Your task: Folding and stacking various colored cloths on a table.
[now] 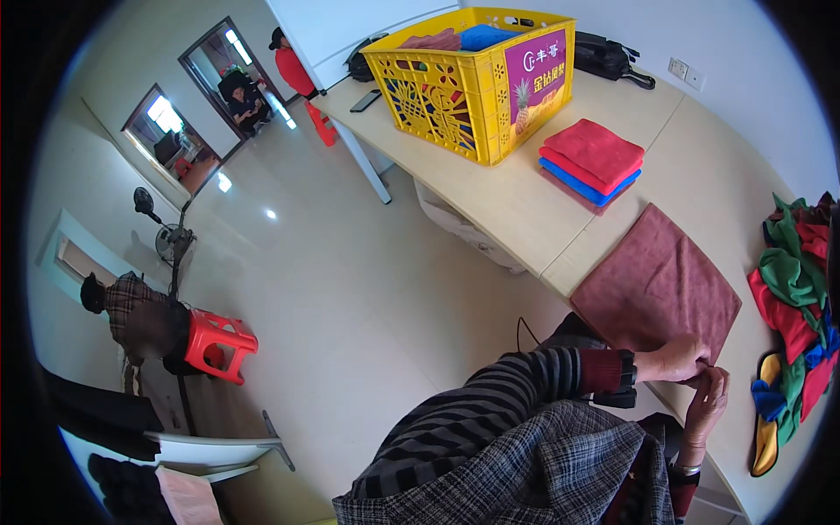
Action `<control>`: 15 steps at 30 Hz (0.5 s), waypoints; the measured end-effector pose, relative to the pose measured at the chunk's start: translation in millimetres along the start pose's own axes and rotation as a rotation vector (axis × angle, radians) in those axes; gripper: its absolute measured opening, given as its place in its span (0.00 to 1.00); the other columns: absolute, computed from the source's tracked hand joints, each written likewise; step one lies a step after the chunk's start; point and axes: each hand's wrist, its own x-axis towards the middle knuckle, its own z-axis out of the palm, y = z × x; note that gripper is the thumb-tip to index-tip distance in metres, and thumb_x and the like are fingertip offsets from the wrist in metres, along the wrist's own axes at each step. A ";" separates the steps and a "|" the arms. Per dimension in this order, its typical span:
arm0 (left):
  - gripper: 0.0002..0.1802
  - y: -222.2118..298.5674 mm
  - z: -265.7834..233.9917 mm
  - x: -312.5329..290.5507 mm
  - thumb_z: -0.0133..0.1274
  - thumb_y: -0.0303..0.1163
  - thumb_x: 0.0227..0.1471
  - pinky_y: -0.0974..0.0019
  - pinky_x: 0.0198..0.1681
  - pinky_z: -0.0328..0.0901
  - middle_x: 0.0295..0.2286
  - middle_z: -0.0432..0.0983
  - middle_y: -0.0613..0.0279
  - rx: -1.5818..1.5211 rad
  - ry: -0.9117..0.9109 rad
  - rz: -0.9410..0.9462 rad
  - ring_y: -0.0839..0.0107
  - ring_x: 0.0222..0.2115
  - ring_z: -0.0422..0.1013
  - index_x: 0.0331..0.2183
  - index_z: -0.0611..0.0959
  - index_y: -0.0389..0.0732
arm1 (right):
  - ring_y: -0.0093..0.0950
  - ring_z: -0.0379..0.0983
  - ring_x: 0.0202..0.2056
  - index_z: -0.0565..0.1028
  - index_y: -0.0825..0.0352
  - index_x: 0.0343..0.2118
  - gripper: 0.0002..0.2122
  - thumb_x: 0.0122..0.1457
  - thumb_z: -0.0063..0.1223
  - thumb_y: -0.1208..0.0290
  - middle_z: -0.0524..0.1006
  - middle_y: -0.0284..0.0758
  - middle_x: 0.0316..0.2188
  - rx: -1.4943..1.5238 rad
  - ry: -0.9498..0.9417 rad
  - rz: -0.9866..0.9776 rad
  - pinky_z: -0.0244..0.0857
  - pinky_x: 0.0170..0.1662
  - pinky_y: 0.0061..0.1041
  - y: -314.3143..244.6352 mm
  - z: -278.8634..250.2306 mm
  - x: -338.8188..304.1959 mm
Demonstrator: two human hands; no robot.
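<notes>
A brownish-red cloth (pixel 656 289) lies spread flat on the table, its near corner hanging at the front edge. My left hand (pixel 675 359) is closed on that near corner, fingers pinched together. Just beside it, my right hand (pixel 707 402) pinches the same corner from the near side, its fingertips almost touching the left hand. The exact grip of the fingertips is partly hidden. Beyond the cloth sits a neat stack of folded cloths (pixel 595 156), red on top, blue below and brownish-red at the bottom.
A yellow plastic crate (pixel 437 96) holding cloths stands on the table (pixel 490 206), near a phone (pixel 365 101) and a black bag (pixel 608 59). Crumpled coloured cloths (pixel 792 289) and a yellow-black item (pixel 766 429) lie at right. People sit farther off, one by a red stool (pixel 223 337).
</notes>
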 end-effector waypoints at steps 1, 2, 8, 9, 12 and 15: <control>0.07 -0.8 0.5 -0.1 0.58 0.28 0.45 0.50 0.31 0.70 0.23 0.78 0.43 -0.002 -0.009 0.012 0.46 0.26 0.77 0.26 0.84 0.33 | 0.39 0.75 0.38 0.72 0.67 0.42 0.10 0.60 0.50 0.87 0.75 0.41 0.37 0.014 0.012 0.000 0.71 0.42 0.33 0.9 0.7 -0.1; 0.07 -2.1 0.4 -0.4 0.58 0.28 0.45 0.50 0.31 0.70 0.23 0.78 0.43 0.000 -0.010 0.012 0.46 0.26 0.77 0.26 0.84 0.33 | 0.39 0.74 0.38 0.72 0.67 0.42 0.10 0.60 0.50 0.87 0.75 0.41 0.37 0.028 0.025 0.000 0.71 0.41 0.33 1.0 1.4 -0.3; 0.07 -5.2 8.9 -2.1 0.59 0.28 0.44 0.50 0.29 0.69 0.22 0.78 0.43 0.048 -0.009 0.074 0.46 0.25 0.77 0.23 0.82 0.33 | 0.36 0.73 0.37 0.72 0.67 0.42 0.11 0.59 0.50 0.89 0.74 0.40 0.36 0.078 0.060 0.038 0.70 0.41 0.30 2.9 2.1 -6.9; 0.07 -4.5 8.9 -2.4 0.60 0.28 0.44 0.50 0.29 0.69 0.22 0.78 0.43 0.057 0.005 0.087 0.47 0.25 0.77 0.23 0.82 0.33 | 0.36 0.73 0.37 0.72 0.67 0.42 0.12 0.58 0.51 0.89 0.74 0.40 0.35 0.080 0.076 0.025 0.70 0.40 0.30 2.5 2.6 -6.6; 0.07 -1.5 9.3 -5.1 0.60 0.28 0.43 0.51 0.29 0.69 0.22 0.78 0.44 0.053 0.014 0.092 0.47 0.25 0.77 0.22 0.82 0.34 | 0.35 0.73 0.37 0.72 0.67 0.41 0.12 0.58 0.51 0.90 0.74 0.40 0.35 0.080 0.081 0.019 0.70 0.40 0.29 -0.1 1.2 -7.0; 0.07 0.4 10.6 -5.5 0.61 0.28 0.43 0.51 0.29 0.69 0.22 0.78 0.44 0.072 0.009 0.111 0.47 0.25 0.77 0.22 0.82 0.34 | 0.35 0.73 0.36 0.72 0.67 0.41 0.12 0.57 0.51 0.90 0.74 0.39 0.35 0.079 0.072 0.039 0.70 0.40 0.29 -1.9 -2.4 -7.8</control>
